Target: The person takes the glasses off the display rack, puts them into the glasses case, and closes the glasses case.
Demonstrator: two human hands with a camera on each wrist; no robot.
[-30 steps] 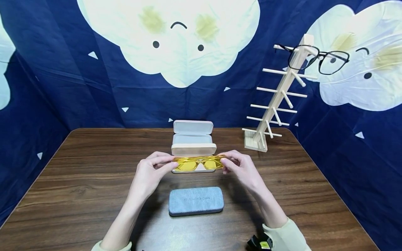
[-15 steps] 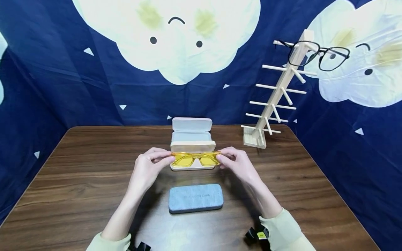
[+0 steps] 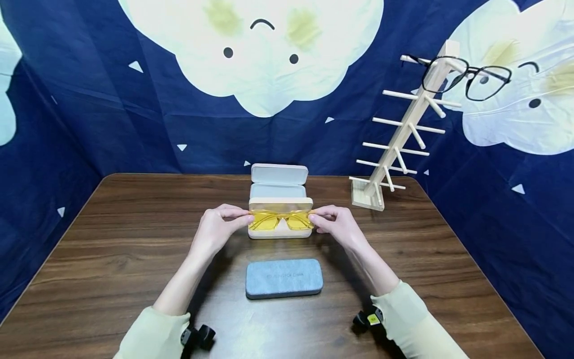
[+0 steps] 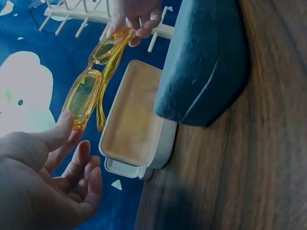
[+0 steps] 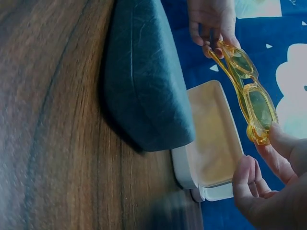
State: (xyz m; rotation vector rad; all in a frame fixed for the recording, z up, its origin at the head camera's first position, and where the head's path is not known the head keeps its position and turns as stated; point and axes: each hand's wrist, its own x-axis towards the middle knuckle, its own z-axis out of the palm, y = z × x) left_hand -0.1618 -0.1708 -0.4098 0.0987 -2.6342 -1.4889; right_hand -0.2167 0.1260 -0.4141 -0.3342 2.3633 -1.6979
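Observation:
Both hands hold a pair of yellow-tinted glasses (image 3: 265, 221) by its two ends, temples folded behind the lenses. My left hand (image 3: 214, 230) pinches one end between thumb and fingers, and my right hand (image 3: 338, 227) pinches the other. Below and behind the glasses stands an open cream glasses case (image 3: 280, 235), its beige-lined lid (image 4: 132, 115) raised. In both wrist views the glasses (image 5: 261, 109) are held apart from that lid. A closed blue glasses case (image 3: 284, 278) lies nearer on the table, between the forearms.
Directly behind, another open glasses case (image 3: 279, 174) shows a pale blue-grey lining. At the back right stands a wooden peg rack (image 3: 405, 124) with black-framed glasses (image 3: 488, 83) on its top peg. A dark blue cloud-print cloth (image 3: 134, 114) hangs behind the wooden table (image 3: 134, 249).
The glasses have shifted slightly left and back and now sit centred over the cream case. My right hand has moved inward, both hands keeping hold. The head view has shifted a little.

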